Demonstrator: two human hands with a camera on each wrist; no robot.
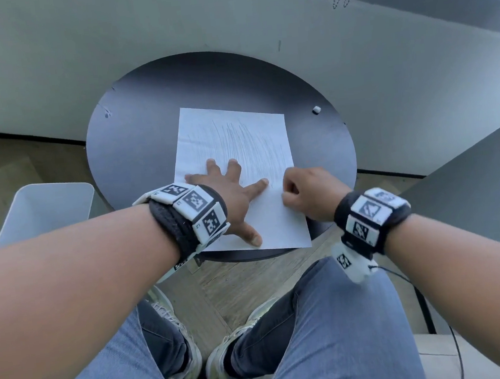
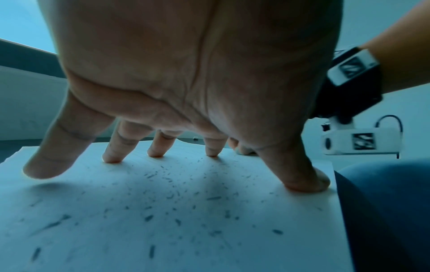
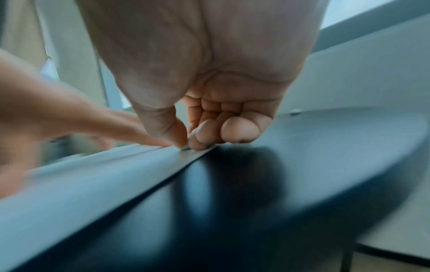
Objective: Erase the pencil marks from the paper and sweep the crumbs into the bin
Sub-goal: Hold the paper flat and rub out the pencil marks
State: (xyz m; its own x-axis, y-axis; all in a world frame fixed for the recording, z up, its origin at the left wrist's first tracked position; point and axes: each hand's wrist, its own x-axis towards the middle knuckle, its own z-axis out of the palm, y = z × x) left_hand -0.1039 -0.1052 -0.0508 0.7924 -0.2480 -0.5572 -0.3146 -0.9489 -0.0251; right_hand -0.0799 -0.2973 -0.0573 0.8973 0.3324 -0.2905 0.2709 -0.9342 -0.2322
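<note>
Five splayed fingers of the left hand (image 1: 230,191) pin the thin, floppy white paper sheet (image 1: 235,142) while the right hand (image 1: 310,194) pinches a small white eraser (image 3: 194,133) at its edge.

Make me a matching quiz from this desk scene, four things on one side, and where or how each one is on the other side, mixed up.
Things:
1. left hand
2. right hand
3. bin
4. small white piece

States:
A. lying alone on the dark round table, off the paper
B. standing on the floor left of the table
C. fingers spread, pressing the paper flat
D. pinching a white eraser at the paper's right edge

Pairs: 1-C, 2-D, 3-B, 4-A
</note>
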